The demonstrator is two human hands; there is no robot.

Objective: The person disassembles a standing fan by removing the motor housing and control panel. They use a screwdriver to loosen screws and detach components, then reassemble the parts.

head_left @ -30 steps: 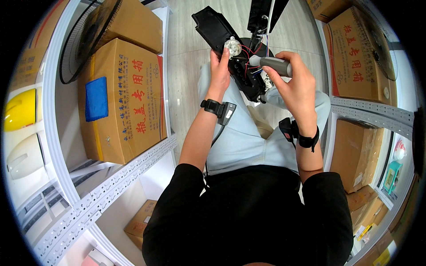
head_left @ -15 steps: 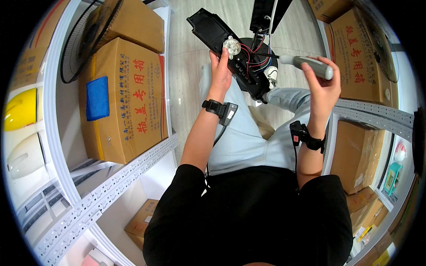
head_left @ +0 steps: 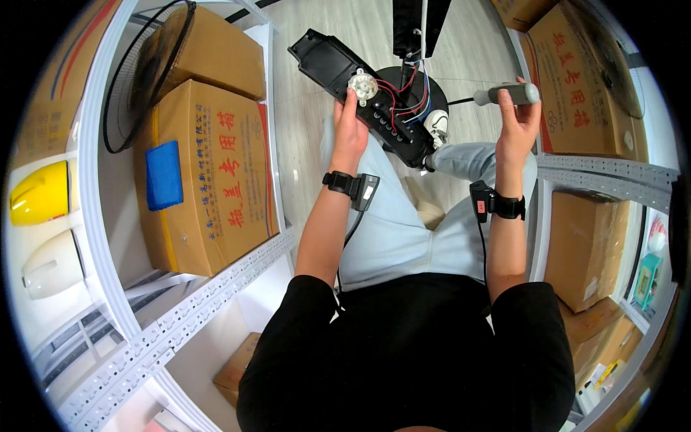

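My left hand (head_left: 349, 129) is closed around the near edge of a long black plastic panel (head_left: 327, 63), with its thumb against a round whitish motor-like part (head_left: 363, 87). Red, white and other thin wires (head_left: 425, 90) run from the panel toward a black upright column (head_left: 404, 32) on a round black base (head_left: 435, 81). Away to the right, my right hand (head_left: 519, 126) grips the grey handle of a screwdriver (head_left: 497, 94). Its dark shaft points left, and the tip is apart from the panel. A row of small knobs or posts shows on the panel's lower half.
Shelving with cardboard boxes (head_left: 205, 165) stands on the left, a blue cloth (head_left: 164, 176) on one box. A black fan guard (head_left: 115, 93) leans there, near a yellow helmet (head_left: 39, 194). More boxes (head_left: 586, 245) fill the right shelves. My shoe (head_left: 436, 128) is beside the base.
The screwdriver has turned and its tip has drawn away from the wires, to the right. The panel sits slightly farther left and lower in view, still in my left hand.
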